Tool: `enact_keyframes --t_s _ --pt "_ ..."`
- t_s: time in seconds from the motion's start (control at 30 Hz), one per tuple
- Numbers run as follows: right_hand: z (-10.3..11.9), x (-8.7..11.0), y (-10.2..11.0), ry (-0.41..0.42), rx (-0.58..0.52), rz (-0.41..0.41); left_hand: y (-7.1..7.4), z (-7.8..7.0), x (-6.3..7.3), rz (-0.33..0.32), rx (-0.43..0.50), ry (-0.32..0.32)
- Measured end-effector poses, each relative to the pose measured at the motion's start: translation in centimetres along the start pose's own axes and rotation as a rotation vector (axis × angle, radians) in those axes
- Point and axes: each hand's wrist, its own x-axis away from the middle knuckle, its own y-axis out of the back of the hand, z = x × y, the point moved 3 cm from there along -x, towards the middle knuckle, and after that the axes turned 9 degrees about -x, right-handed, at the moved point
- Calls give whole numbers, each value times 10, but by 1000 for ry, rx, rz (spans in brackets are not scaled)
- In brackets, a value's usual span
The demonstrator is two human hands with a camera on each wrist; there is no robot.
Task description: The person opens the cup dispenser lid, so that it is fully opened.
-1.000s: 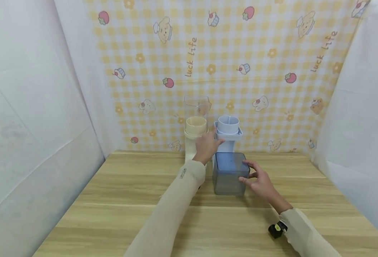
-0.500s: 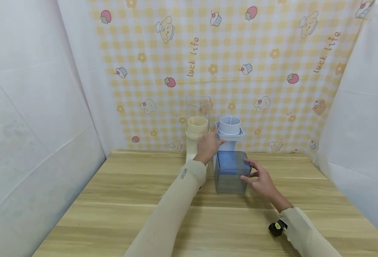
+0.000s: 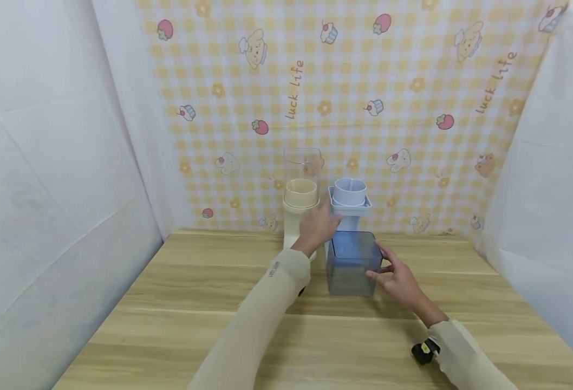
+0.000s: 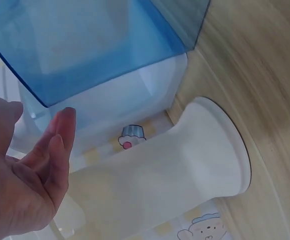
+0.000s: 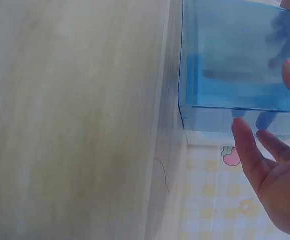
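Note:
My right hand (image 3: 397, 279) holds the right side of a see-through grey-blue plastic box (image 3: 353, 273), thumb on its front and fingers along its side. The box stands in front of a pale blue stand (image 3: 349, 195), which has a round collar on top. My left hand (image 3: 317, 225) reaches between this stand and a cream one (image 3: 293, 219), its fingers loosely extended beside the blue stand's top. From the left wrist view, the left fingertips lie close to the box's edge (image 4: 110, 80). A clear cylinder (image 3: 296, 162) rises around the cream stand's collar.
Both stands are on a wood-grain tabletop (image 3: 194, 303), near its back edge. Behind them hangs a yellow checked cloth (image 3: 238, 135) with printed cartoons. White sheets (image 3: 62, 162) close in the left and right sides.
The head view has shifted slightly. Both hands, the box and the stands keep nearly the same places relative to each other.

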Motion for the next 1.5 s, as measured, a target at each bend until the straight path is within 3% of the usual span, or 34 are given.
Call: enact_keyframes --t_s 0.1,0.3,0.53,0.83,1.07,1.5 --pt "2 1 6 -25 8 -7 6 1 7 37 42 3" --pt "14 2 14 -37 -13 -35 19 13 21 90 107 87" --pt "23 2 12 -28 8 -70 31 28 44 113 189 1" --pt "42 -3 10 56 71 -118 54 53 74 -21 381 14" --pt "61 -8 7 92 68 -134 68 66 95 -22 524 3" --pt "95 -13 -4 66 7 -142 82 77 108 -89 631 -63"
